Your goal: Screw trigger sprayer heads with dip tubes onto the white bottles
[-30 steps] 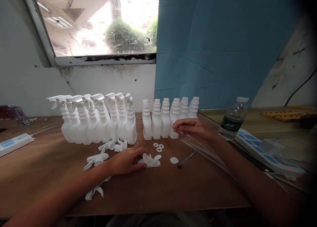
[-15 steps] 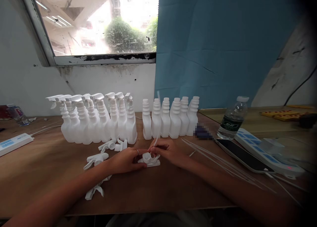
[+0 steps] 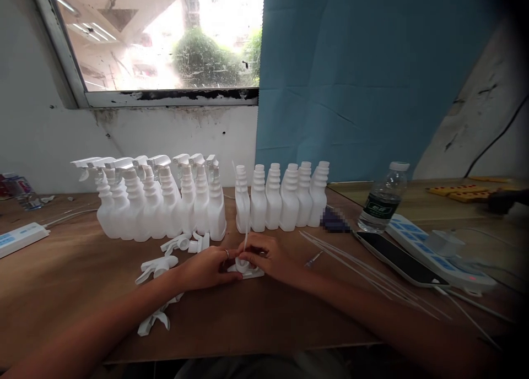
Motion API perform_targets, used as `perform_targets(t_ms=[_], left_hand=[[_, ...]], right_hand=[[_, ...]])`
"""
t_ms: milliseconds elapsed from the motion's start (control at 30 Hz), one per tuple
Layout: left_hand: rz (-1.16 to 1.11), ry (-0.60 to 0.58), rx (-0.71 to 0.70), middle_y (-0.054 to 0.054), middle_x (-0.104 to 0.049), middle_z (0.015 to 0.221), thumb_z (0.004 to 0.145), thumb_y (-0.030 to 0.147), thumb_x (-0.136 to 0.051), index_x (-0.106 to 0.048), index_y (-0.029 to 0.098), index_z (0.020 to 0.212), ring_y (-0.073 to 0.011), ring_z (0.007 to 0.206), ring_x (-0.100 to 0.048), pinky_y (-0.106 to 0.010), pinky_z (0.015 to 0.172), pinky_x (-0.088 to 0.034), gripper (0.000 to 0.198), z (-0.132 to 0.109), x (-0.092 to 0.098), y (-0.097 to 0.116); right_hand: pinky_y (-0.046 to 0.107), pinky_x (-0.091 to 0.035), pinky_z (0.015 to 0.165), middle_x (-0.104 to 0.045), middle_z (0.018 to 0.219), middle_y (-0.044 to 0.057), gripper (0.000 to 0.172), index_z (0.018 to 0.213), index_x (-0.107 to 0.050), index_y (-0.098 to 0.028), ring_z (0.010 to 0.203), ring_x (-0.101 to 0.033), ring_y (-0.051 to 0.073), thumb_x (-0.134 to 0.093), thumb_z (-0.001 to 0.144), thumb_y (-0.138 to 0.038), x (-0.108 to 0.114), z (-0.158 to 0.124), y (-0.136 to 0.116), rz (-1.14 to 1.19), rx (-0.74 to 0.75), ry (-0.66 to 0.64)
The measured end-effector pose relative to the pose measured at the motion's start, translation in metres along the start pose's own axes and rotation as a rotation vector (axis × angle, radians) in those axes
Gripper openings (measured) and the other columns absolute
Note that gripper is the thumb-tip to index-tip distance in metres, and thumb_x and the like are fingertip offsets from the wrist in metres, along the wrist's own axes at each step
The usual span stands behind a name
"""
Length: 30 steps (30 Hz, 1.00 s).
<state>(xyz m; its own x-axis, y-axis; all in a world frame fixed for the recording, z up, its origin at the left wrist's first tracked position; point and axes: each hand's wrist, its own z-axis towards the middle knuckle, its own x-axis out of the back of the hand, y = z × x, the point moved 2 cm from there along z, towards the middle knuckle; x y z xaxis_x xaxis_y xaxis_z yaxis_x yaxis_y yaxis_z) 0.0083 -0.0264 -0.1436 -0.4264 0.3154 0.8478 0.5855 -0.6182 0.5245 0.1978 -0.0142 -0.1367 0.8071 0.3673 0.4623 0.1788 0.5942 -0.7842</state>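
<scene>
My left hand [image 3: 210, 267] is closed on a white trigger spray head [image 3: 252, 273], which lies on the brown table with its round collar facing up. Pinched in my right hand [image 3: 264, 256] is a thin translucent dip tube [image 3: 247, 214], standing nearly upright with its lower end at the collar. Whether the tube's end sits inside the collar is hidden by my fingers. Loose spray heads [image 3: 156, 267] lie beside my left forearm. More thin tubes [image 3: 355, 266] are spread to the right of my right hand.
White bottles with spray heads [image 3: 136, 208] stand at the back left. Several bottles with open necks [image 3: 289, 202] stand right of them. Farther right are a water bottle [image 3: 380, 202], a phone [image 3: 400, 258] and a power strip [image 3: 438, 252]. Another power strip [image 3: 25, 238] lies at far left.
My right hand has moved slightly left, bringing the tube's lower end over the spray head's collar. The tube now leans a little left. My left hand still holds the spray head.
</scene>
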Motion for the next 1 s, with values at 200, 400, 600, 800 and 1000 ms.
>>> perform_targets(t_ms=[200, 400, 600, 800, 1000], left_hand=[[-0.017, -0.013, -0.016, 0.004, -0.049, 0.067, 0.09, 0.043, -0.058, -0.057, 0.024, 0.125, -0.0115, 0.058, -0.046, -0.022, 0.057, -0.035, 0.04, 0.001, 0.001, 0.003], [-0.039, -0.018, -0.033, 0.004, -0.049, 0.066, 0.091, 0.044, -0.057, -0.061, 0.022, 0.116, -0.0114, 0.058, -0.046, -0.022, 0.056, -0.033, 0.034, 0.001, 0.002, 0.004], [-0.062, -0.012, -0.043, 0.004, -0.048, 0.064, 0.09, 0.041, -0.057, -0.058, 0.017, 0.087, -0.0107, 0.058, -0.046, -0.022, 0.056, -0.034, 0.025, 0.003, 0.001, 0.003], [-0.007, 0.002, -0.022, 0.003, -0.052, 0.069, 0.09, 0.045, -0.057, -0.059, 0.019, 0.093, -0.0121, 0.062, -0.05, -0.023, 0.059, -0.035, 0.027, 0.001, 0.001, -0.001], [-0.016, 0.094, 0.055, 0.003, -0.055, 0.07, 0.087, 0.043, -0.061, -0.061, 0.019, 0.095, -0.0131, 0.062, -0.052, -0.023, 0.058, -0.037, 0.026, 0.001, 0.004, 0.001]], right_hand=[[0.028, -0.04, 0.063, -0.053, 0.069, -0.001, 0.033, 0.066, -0.055, -0.019, 0.065, -0.049, 0.014, -0.065, 0.084, -0.044, 0.0, 0.001, 0.002, -0.017, -0.009, 0.033], [0.028, -0.036, 0.061, -0.05, 0.065, -0.001, 0.025, 0.063, -0.054, -0.019, 0.064, -0.044, 0.014, -0.065, 0.081, -0.032, 0.001, 0.005, -0.001, -0.096, -0.032, -0.031], [0.025, -0.031, 0.055, -0.044, 0.059, -0.004, 0.026, 0.06, -0.05, -0.018, 0.058, -0.039, 0.011, -0.067, 0.076, -0.028, -0.003, 0.01, -0.001, -0.046, -0.111, -0.103], [0.024, -0.033, 0.057, -0.046, 0.06, -0.004, 0.026, 0.065, -0.055, -0.017, 0.059, -0.041, 0.01, -0.067, 0.079, -0.035, 0.001, 0.011, -0.001, 0.001, -0.134, -0.169], [0.025, -0.043, 0.068, -0.057, 0.091, -0.001, 0.045, 0.098, -0.058, -0.021, 0.077, -0.051, 0.014, -0.083, 0.062, -0.035, 0.017, -0.005, -0.003, -0.035, -0.174, -0.11]])
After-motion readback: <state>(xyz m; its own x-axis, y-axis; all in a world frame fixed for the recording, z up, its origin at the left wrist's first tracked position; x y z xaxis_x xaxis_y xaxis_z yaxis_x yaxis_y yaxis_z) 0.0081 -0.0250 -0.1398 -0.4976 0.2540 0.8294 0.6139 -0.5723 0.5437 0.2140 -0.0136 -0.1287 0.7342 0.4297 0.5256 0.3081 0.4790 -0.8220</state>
